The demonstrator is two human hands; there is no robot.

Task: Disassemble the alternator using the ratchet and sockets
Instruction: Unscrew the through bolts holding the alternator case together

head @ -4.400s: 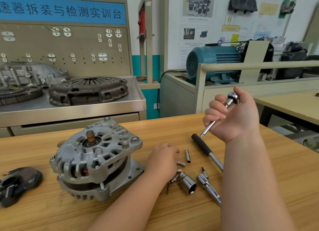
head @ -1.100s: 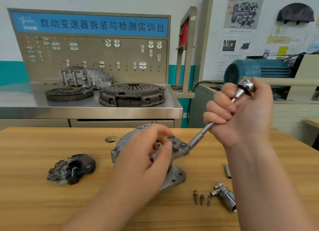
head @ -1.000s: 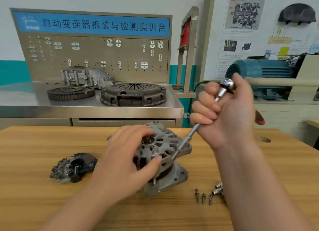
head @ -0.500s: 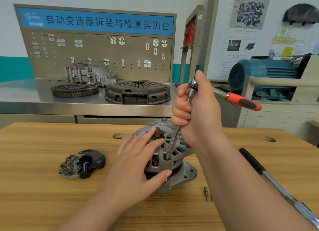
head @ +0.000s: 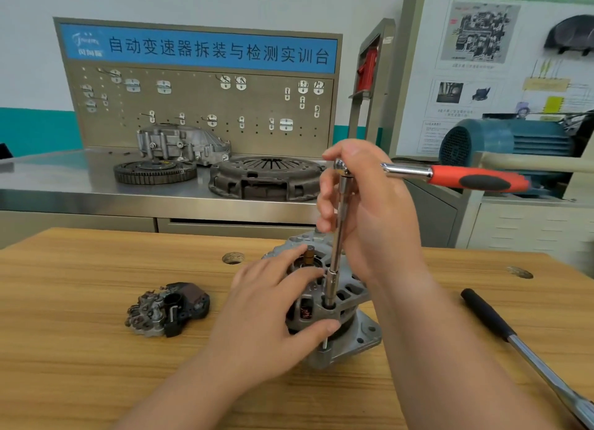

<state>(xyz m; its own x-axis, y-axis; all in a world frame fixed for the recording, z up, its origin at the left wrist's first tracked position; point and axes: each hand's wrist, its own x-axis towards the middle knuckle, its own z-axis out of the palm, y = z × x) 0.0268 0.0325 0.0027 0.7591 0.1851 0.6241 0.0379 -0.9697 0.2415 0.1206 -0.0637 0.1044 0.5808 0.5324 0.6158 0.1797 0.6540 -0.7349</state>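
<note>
The silver alternator [head: 345, 330] stands on the wooden table [head: 80, 349], shaft end up. My left hand [head: 276, 310] rests on its top, fingers spread, thumb against the housing's side. My right hand [head: 369, 211] grips the head of the ratchet [head: 456, 176], whose red and black handle points right. A long extension with a socket [head: 332, 278] runs straight down from the ratchet head onto a bolt at the housing's near rim.
A removed black rectifier part [head: 170, 307] lies left of the alternator. A black-handled breaker bar [head: 520, 343] lies at the right. Behind the table stands a steel bench with a clutch cover [head: 266, 177], flywheel ring [head: 154, 171] and gearbox housing [head: 183, 145].
The ratchet and extension swung from a slant to upright, with the socket set on a housing bolt. My left hand moved from the small parts onto the alternator.
</note>
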